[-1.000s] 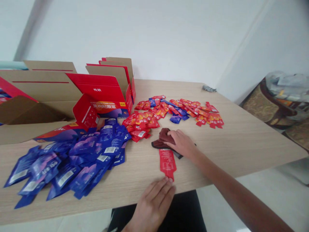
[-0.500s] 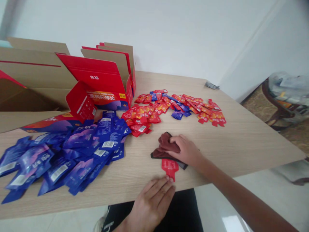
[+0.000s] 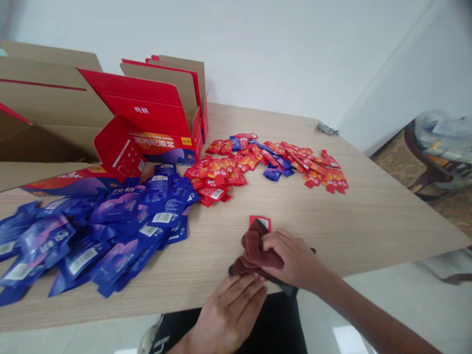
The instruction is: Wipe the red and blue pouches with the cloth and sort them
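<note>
A small red pouch point(image 3: 265, 224) lies flat near the table's front edge, mostly covered by a brown cloth point(image 3: 254, 248) with a dark border. My right hand point(image 3: 295, 253) is closed on the bunched cloth and presses it onto the pouch. Only the pouch's far end, with a white label, and a sliver of red by my left fingertips show. My left hand point(image 3: 234, 307) lies flat at the near end of the pouch, its fingers stretched out over the table edge and touching it. The cloth reaches those fingertips.
Blue pouches point(image 3: 121, 206) are heaped at the left. Smaller red pouches point(image 3: 217, 169), with a few blue ones among them, spread across the middle and right. Open cardboard boxes point(image 3: 151, 108) stand behind, near the wall. A grey scrap point(image 3: 327, 129) lies at the back right corner.
My right hand has moved the cloth toward me over the pouch, from its far end to its near end. The pouch's far end now shows. My left hand stays in place.
</note>
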Tool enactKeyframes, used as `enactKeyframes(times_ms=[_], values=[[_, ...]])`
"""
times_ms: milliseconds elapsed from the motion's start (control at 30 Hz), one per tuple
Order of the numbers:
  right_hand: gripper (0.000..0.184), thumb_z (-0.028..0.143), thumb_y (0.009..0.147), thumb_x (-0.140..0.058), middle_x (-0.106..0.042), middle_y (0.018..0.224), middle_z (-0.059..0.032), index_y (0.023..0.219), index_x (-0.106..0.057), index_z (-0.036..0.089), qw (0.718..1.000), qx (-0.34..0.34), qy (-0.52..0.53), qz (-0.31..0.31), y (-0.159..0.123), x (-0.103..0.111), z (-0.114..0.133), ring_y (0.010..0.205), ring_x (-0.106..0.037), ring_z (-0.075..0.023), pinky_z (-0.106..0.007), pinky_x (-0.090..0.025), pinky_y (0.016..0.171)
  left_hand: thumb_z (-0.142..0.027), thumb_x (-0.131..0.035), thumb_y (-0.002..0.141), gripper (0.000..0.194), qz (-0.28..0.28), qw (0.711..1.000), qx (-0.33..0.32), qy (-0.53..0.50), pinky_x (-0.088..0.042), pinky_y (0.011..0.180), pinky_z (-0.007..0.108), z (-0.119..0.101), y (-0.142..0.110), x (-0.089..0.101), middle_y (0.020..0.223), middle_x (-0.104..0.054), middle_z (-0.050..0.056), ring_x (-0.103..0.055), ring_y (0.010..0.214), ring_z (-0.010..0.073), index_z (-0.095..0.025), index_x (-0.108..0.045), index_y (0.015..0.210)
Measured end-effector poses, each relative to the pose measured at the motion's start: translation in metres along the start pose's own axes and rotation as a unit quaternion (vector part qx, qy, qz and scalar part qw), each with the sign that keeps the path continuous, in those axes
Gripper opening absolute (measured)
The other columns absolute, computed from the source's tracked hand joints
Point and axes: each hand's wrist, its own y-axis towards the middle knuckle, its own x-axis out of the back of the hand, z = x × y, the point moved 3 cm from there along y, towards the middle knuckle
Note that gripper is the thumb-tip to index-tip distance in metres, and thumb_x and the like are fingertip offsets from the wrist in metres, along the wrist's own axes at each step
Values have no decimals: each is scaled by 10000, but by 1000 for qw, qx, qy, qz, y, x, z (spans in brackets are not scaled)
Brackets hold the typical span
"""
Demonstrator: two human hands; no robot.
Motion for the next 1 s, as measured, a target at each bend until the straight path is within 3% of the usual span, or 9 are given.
enactKeyframes(times_ms=[133,233,333,467,533,667,833,933,1000], values=[[274,358,907,-735,-688,1040,-66,1085,-560,245,997,-47,-37,-40,26,-4,-27,996,-647,-254,-369,-516,825,-129,-484,1080,289,-20,1000,-6,-5,-405,1225,314,1,-4,-2,1332,-719,43,-652,1278,170,-120,-716,1253],[282,362,917,-716,-683,1083,-84,1122,-564,242,989,-82,-87,-87,52,6,-54,1032,-653,-276,-396,-532,840,-118,-478,1076,300,-19,1000,-21,-6,-418,1220,338,2,-7,-5,1333,-715,74,-640,1296,191,-99,-706,1269],[286,435,943,-675,-680,1075,-107,1121,-569,237,971,-131,-119,-159,59,20,-72,1016,-655,-306,-427,-536,828,-104,-467,1070,312,-5,999,-38,-5,-446,1199,356,4,-6,-3,1334,-710,94,-638,1299,211,-87,-700,1277],[445,616,922,-648,-677,1059,-102,1140,-561,237,921,-233,-79,-302,25,36,-79,946,-666,-291,-410,-527,826,-107,-427,1076,338,21,999,-42,-6,-483,1166,361,6,1,2,1339,-706,88,-637,1292,218,-95,-705,1268],[514,676,890,-656,-679,1046,-88,1145,-558,240,899,-281,-47,-333,1,37,-78,916,-670,-282,-396,-521,809,-125,-421,1081,349,42,998,-40,-6,-501,1148,357,7,2,2,1353,-699,75,-630,1295,216,-108,-689,1305],[566,714,840,-686,-688,1001,-54,1142,-551,255,864,-369,2,-342,-37,30,-76,884,-681,-277,-372,-508,764,-144,-357,1097,407,42,998,-46,-1,-522,1117,357,8,-3,1,1459,-629,57,-556,1375,228,-146,-652,1378],[603,725,823,-691,-699,1027,-75,1160,-554,244,839,-405,32,-362,-52,24,-74,891,-685,-287,-372,-507,752,-149,-384,1085,444,93,994,-20,47,-529,1088,380,5,0,-6,1622,-451,58,-461,1459,261,-199,-561,1489],[593,721,824,-691,-697,1033,-82,1150,-560,242,844,-390,24,-367,-50,25,-74,902,-679,-290,-378,-507,762,-228,-462,1073,491,122,987,33,96,-517,1089,417,4,4,-15,1641,-417,90,-468,1449,297,-207,-466,1564],[570,711,837,-685,-692,1026,-78,1137,-560,244,853,-374,17,-365,-48,25,-74,908,-674,-287,-384,-506,785,-229,-465,1072,503,130,985,36,108,-483,1123,402,3,5,-20,1632,-431,94,-472,1446,279,-194,-449,1574]])
